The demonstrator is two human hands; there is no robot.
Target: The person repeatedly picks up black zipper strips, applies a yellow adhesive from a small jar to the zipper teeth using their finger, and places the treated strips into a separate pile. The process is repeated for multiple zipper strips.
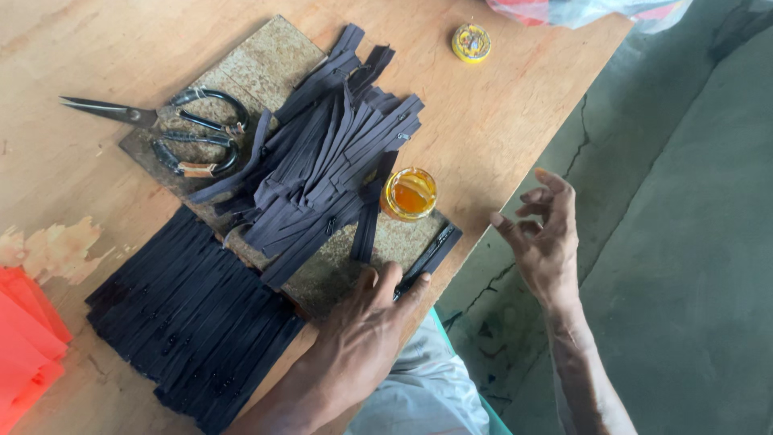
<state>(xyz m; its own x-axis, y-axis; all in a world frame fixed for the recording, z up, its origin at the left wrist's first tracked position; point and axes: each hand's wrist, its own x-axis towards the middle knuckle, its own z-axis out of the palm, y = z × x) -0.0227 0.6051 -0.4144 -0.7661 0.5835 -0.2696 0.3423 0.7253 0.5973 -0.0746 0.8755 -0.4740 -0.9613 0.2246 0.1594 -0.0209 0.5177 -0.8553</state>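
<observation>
A small round tin [471, 42] with a yellow patterned lid sits near the far edge of the plywood tabletop [515, 97]. At that far corner lies a crumpled plastic bag [588, 10], clear with red showing through. A low glass jar [410, 193] of amber liquid stands on a worn, speckled board [274, 60], just beside a loose heap of dark zippers [330, 161].

The left hand [362, 330] lies flat, fingers spread, on the near edge of the board, fingertips touching a single dark zipper [431, 254] that lies at the board's corner. The right hand [543, 229] hangs off the tabletop over the grey cracked concrete floor [692, 201], open and empty, fingers loosely curled.

Black-handled scissors [173, 125] rest on the board's left end, blades pointing left, one handle wrapped with a tan band. A neat flat row of more zippers [185, 314] lies side by side on the tabletop nearer the person. Orange fabric [24, 338] shows at the left edge.
</observation>
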